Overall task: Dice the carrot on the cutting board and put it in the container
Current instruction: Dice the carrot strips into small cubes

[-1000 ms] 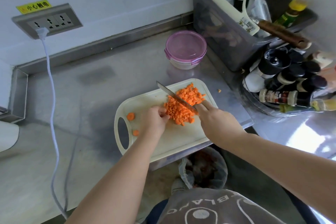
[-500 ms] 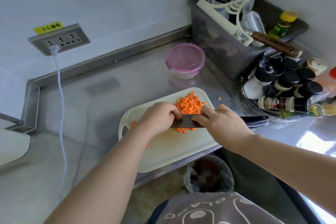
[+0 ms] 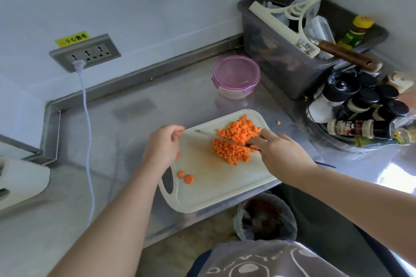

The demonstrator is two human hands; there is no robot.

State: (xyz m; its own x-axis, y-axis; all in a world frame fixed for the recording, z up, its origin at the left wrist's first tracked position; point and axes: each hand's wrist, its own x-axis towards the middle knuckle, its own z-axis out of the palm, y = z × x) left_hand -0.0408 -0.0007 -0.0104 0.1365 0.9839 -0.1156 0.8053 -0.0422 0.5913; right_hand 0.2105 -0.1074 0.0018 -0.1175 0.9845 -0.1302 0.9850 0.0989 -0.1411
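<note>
Right hand (image 3: 281, 155) grips knife (image 3: 229, 140) amid carrot dice (image 3: 236, 132); left hand (image 3: 163, 144) curled, hold unclear. Dicing seems done; next, unlid container (image 3: 235, 76), scoop.

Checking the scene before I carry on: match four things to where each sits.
Things:
1 diced carrot
2 carrot rounds
3 container
4 knife

Places:
A closed, on the counter behind the cutting board
B near the board's handle hole
C in the right hand grip, blade through the pile
D heaped at the board's far end

Pairs: 1-D; 2-B; 3-A; 4-C
</note>
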